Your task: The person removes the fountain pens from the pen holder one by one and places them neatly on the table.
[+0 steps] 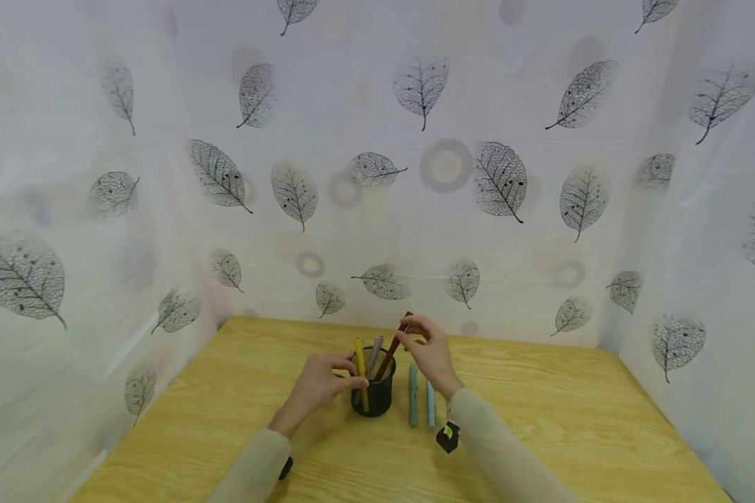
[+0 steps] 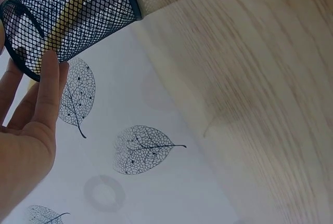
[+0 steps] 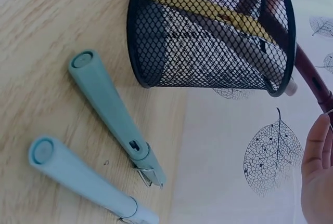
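Note:
A black mesh pen cup (image 1: 380,403) stands upright on the table. My left hand (image 1: 317,383) grips it near the rim, thumb at the front and fingers on the far left side. With thumb and fingertips, my right hand (image 1: 433,355) pinches the upper end of a dark red pen (image 1: 387,359), which leans to the right with its lower part inside the cup. A yellow pen (image 3: 208,11) and a grey pen (image 1: 374,353) also stand in the cup. Right of the cup lie a teal pen (image 3: 112,102) and a light blue pen (image 3: 86,177), side by side with their clips showing.
The wooden table (image 1: 541,412) reaches back to a white sheet (image 1: 377,230) printed with leaves, which also hangs along both sides. A small black tag (image 1: 448,437) with a green mark dangles by my right wrist.

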Demonstrator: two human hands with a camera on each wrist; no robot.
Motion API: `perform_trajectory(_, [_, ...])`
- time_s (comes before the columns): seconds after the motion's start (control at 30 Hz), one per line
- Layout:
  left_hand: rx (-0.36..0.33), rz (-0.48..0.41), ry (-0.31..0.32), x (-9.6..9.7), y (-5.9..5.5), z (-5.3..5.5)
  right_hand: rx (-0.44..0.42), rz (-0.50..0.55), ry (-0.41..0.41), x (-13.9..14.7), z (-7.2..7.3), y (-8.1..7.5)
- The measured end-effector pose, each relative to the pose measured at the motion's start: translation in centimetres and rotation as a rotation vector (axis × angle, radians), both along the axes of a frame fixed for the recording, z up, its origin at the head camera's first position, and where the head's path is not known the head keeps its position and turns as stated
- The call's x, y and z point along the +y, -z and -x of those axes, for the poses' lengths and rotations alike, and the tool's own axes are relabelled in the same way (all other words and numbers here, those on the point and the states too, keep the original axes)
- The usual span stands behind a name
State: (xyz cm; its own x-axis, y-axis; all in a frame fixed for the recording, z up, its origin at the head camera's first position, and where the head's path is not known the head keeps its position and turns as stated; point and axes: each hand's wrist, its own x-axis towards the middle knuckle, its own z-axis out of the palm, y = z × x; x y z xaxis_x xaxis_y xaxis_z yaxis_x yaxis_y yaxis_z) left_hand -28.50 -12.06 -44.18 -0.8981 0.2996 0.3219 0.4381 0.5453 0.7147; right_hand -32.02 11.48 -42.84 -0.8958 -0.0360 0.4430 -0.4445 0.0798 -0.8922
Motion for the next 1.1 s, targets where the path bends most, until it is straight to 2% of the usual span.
perform_trajectory(0.43, [-0.008,-0.004,-0.011,0.1,-0.3,-0.3,-0.025,0.082,0.006,0.7,0.0,-0.6])
perform_trajectory(0.9, [-0.022,-0.012,0.002,0.0,-0.4,-0.2,-0.064,0.073,0.005,2.0,0.1,-0.8])
perform_trajectory(1.1, [-0.014,-0.007,0.005,0.0,-0.2,-0.2,-0.069,0.051,-0.004,2.5,0.2,-0.4])
